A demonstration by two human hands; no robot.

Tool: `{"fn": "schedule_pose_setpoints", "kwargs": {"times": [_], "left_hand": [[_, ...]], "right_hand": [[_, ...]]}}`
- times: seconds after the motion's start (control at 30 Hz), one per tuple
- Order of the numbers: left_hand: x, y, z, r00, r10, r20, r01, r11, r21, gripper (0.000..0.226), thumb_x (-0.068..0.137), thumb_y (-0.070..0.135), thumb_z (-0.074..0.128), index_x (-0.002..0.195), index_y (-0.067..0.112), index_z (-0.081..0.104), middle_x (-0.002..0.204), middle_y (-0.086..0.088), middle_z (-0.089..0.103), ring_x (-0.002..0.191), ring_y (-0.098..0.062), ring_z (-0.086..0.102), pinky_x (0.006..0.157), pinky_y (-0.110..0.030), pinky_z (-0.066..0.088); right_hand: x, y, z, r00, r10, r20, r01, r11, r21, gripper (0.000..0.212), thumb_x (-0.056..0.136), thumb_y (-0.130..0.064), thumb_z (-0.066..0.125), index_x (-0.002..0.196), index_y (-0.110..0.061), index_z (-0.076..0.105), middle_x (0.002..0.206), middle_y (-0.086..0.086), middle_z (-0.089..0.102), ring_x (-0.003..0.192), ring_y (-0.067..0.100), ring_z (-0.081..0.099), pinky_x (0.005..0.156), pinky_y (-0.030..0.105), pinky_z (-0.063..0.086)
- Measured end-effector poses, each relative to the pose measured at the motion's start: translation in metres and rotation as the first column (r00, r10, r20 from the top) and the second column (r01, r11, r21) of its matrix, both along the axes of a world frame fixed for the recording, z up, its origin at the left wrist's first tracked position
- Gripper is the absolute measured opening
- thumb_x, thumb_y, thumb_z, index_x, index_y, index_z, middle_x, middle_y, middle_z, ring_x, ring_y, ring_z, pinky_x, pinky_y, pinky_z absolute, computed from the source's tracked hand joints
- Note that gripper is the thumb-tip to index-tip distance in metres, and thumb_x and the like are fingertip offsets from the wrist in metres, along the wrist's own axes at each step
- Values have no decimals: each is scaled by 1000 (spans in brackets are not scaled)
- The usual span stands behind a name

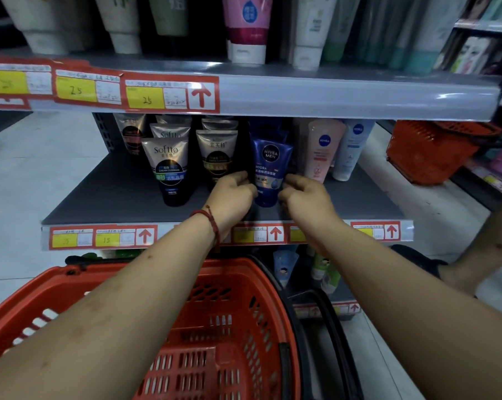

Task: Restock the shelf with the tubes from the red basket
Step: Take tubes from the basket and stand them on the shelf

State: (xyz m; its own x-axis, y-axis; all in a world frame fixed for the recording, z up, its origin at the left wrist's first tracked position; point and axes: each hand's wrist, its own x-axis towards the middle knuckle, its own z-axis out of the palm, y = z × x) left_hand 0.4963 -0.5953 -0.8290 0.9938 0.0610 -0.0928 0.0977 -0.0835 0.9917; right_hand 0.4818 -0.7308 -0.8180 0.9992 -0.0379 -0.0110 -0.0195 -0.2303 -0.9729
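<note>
— What is the tube like?
— A glossy blue tube [268, 171], soft plastic, flat and wide at the top and narrowing to a dark round cap; it stands cap-down at the middle of the frame on the matte grey shelf [99, 194]

— And around it?
— To its left stand a cream-and-black Softto tube [170, 171] and a dark tube with gold print [216, 157], each with more behind. To its right stand a pale pink tube [320, 148] and a white tube [349, 151]. The upper shelf [330, 93] overhangs them, its edge carrying red-framed price labels [146, 98]. The red basket [229, 327], perforated plastic with a black handle, fills the bottom of the frame under both forearms. A second basket [428, 151] sits at the right edge

— Where are the hands?
— The left hand [232, 194], with a red cord bracelet [211, 220] at the wrist, curls its fingers onto the tube's left edge; the right hand [304, 197] curls its fingers onto the right edge. The tube is clamped between them, its lower half partly hidden by the knuckles
</note>
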Motion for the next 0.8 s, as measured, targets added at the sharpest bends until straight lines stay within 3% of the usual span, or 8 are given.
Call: {"fn": "schedule_pose_setpoints", "kwargs": {"times": [0.2,0.3,0.43,0.5,0.53,0.63,0.7,0.8], "left_hand": [[9,3,-8,998,60,-5,-60,998,-14,54,83,13,66,135,7,57,120,-8,70,113,-20,66,106,-41,50],[8,6,-10,998,60,1,-60,998,-26,43,91,8,63,134,5,58,117,-11,70,111,-22,67,103,-42,52],[12,7,-12,995,103,-6,-103,991,-85,21,95,6,58,115,8,66,106,-14,71,105,-28,68,99,-43,54],[13,6,-7,990,133,-44,-139,968,-209,13,100,17,54,97,14,65,98,-10,68,97,-26,65,87,-37,52],[12,6,-4,990,124,-70,-139,950,-280,18,102,26,50,95,16,63,98,-7,66,94,-21,62,82,-33,50],[17,7,-1,993,22,-116,-69,905,-419,48,102,48,39,124,10,58,122,-9,60,111,-19,58,88,-30,45],[20,11,-1,990,-44,-133,-17,905,-426,70,101,57,31,150,7,39,154,-11,43,141,-24,42,112,-36,34],[26,14,-1,988,-86,-127,21,898,-438,80,98,65,23,156,9,29,161,-12,31,149,-23,29,122,-39,22]], "right_hand": [[11,-2,-8,1000,23,-7,-22,996,81,41,90,8,51,107,-27,64,107,0,72,103,18,67,89,28,52],[13,-4,-8,1000,28,-2,-28,997,77,41,90,9,50,102,-28,63,108,2,72,106,20,66,96,33,51],[17,-6,-8,998,15,-67,-2,982,190,27,96,-6,52,83,-25,66,82,-3,67,79,19,59,73,30,49],[20,-8,-6,994,-13,-110,52,932,359,17,101,-18,52,94,-18,67,87,1,63,83,22,57,74,30,48],[22,-12,-4,991,-17,-135,72,908,413,23,103,-25,50,114,-12,65,106,4,67,99,23,62,89,32,51],[33,-20,0,984,10,-176,76,877,474,61,105,-46,39,150,-5,40,152,11,47,139,25,47,118,39,35],[40,-20,3,984,40,-175,57,855,516,70,103,-54,35,152,-5,35,156,13,42,143,25,42,120,39,31],[47,-14,7,987,69,-147,25,830,557,71,102,-58,32,152,-7,37,153,11,46,138,22,48,112,33,38]]}}
